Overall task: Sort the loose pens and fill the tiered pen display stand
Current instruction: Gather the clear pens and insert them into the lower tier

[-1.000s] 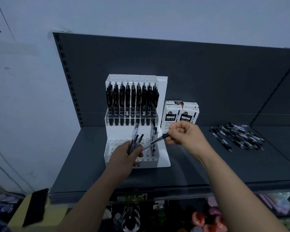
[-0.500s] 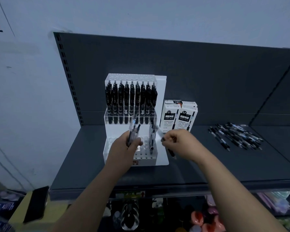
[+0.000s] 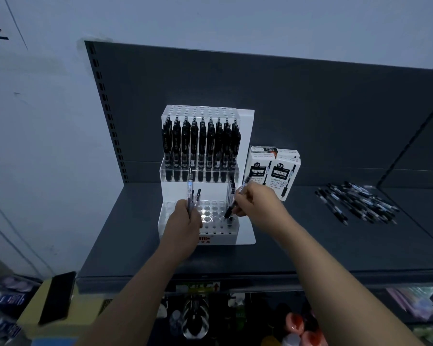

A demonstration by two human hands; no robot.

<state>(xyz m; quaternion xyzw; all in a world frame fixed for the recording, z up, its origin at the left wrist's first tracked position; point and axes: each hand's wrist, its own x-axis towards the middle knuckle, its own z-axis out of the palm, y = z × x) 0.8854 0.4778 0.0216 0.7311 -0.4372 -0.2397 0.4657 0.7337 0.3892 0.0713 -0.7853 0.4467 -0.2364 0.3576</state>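
Carefully, one pen pointed tip-down at the stand, front tier.
Right hand pinched it for aiming; left hand gripped spare pens alongside as supply.

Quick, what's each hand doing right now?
Left hand: grips a bunch of pens.
Right hand: pinches one pen over the stand lower tier.

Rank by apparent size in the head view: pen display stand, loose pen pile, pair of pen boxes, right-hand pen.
1. Tiered pen display stand
2. Pile of loose pens and pair of pen boxes: too alike to rank
3. Smallest: the pen pinched in the right hand
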